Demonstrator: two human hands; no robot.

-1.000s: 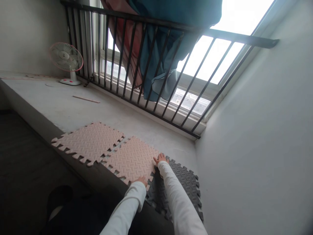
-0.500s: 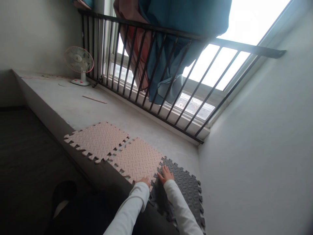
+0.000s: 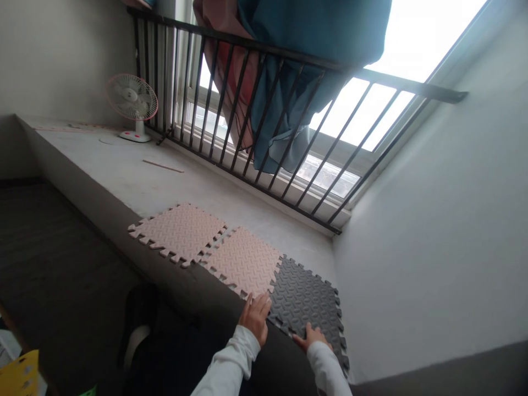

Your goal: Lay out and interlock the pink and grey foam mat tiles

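The dark grey foam mat tile [image 3: 303,300] lies at the near edge of the concrete ledge [image 3: 103,159], its teeth meeting the pink foam tile [image 3: 243,261]. Your left hand [image 3: 254,318] stands open beside that joint; your right hand [image 3: 312,336], also open, braces the grey tile's near edge.

We hold the left hand [image 3: 254,318] open, fingers spread and pointing away from us. We keep the right hand [image 3: 311,337] flatter and lower, fingers extended inward. The left sleeve [image 3: 231,357] and right sleeve [image 3: 325,371], both white, cover the forearms, which angle forward, hands apart.
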